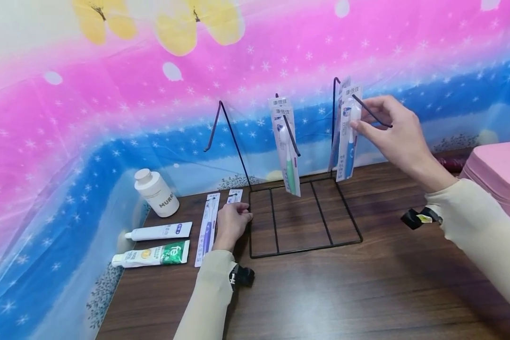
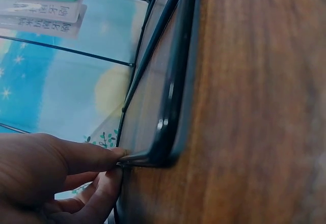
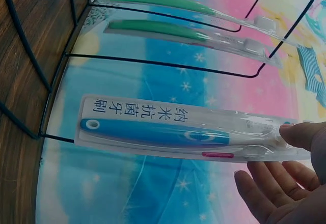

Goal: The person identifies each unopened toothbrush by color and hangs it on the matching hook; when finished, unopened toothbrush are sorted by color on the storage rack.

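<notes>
My right hand (image 1: 393, 130) pinches the upper part of a packaged blue toothbrush (image 1: 348, 141), which hangs on the right hook of a black wire display rack (image 1: 306, 248). In the right wrist view the thumb lies on the front of the blue toothbrush's pack (image 3: 158, 132). Another pack hangs just behind it. With thumb and forefinger, my left hand (image 2: 56, 168) grips the wire at the rack's left side, low by the table. Packaged green toothbrushes (image 1: 290, 165) hang on the middle hook, and the left hook (image 1: 212, 127) carries nothing.
Left of the rack lie a packaged purple toothbrush (image 1: 206, 231) and another pack (image 1: 234, 195) partly behind my left hand. Further left are two toothpaste tubes (image 1: 161, 231) and a white bottle (image 1: 157, 193). A pink case (image 1: 501, 174) stands at the right.
</notes>
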`<state>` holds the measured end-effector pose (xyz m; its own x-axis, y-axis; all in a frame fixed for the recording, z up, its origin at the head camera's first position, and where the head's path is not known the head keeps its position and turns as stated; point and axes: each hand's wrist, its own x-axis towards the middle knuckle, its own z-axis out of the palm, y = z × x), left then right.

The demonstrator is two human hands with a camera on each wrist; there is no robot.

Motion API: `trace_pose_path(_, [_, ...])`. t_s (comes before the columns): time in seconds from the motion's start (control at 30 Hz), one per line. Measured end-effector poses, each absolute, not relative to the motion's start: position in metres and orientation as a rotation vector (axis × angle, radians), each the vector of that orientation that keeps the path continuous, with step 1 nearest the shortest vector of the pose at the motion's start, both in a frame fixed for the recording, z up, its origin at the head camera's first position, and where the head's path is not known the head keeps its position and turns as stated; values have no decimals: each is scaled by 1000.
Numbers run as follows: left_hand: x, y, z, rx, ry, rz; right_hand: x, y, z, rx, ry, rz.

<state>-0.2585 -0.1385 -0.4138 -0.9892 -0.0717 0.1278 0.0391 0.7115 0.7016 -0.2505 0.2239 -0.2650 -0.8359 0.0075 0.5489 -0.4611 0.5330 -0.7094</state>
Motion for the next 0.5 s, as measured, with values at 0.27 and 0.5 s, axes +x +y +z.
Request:
trace_pose_path(0.27, [-259,-139,-416,15,-2767,-1127,-246,230,-271,311,-2343,1205])
trace_pose_path(0.5, [-260,-139,-417,11,-2774,-1105,-243,247,-290,247,-2404,1205])
